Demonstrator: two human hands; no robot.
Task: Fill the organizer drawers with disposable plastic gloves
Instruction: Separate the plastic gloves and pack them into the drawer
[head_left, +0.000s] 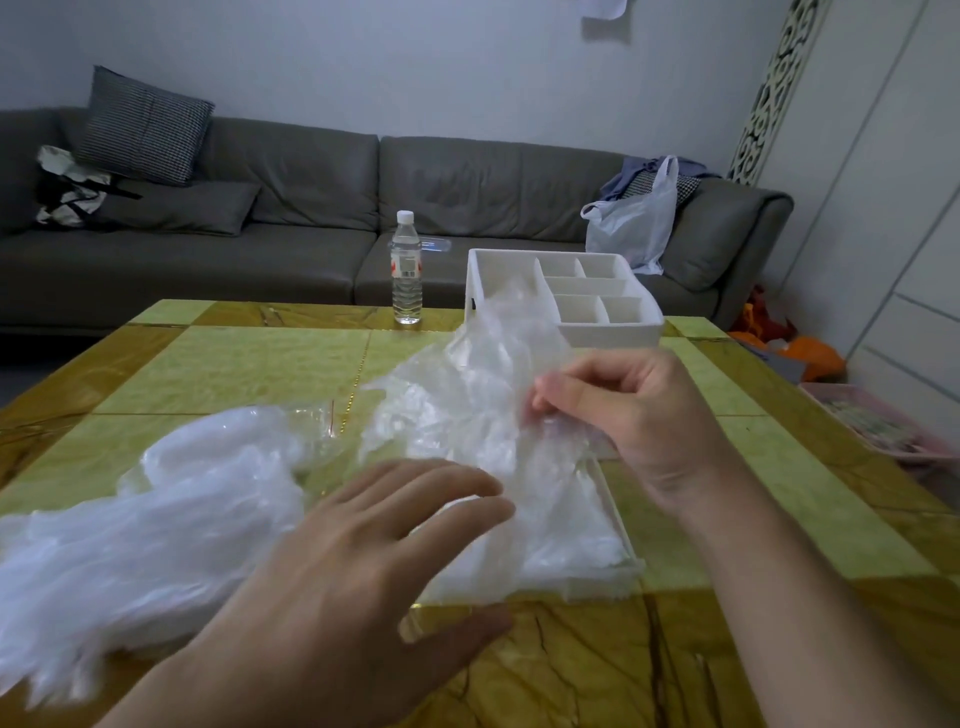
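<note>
With the right hand (623, 410) pinching a glove (467, 395) above the drawer (621, 566) at 5 o'clock and the left hand (374, 561) spread flat, the slippery film may spring out.

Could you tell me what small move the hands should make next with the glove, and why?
Probably lower the right hand to tuck its pinched glove into the drawer below: the glove hangs bunched above the drawer, while the left hand lies flat over plastic already there.
</note>
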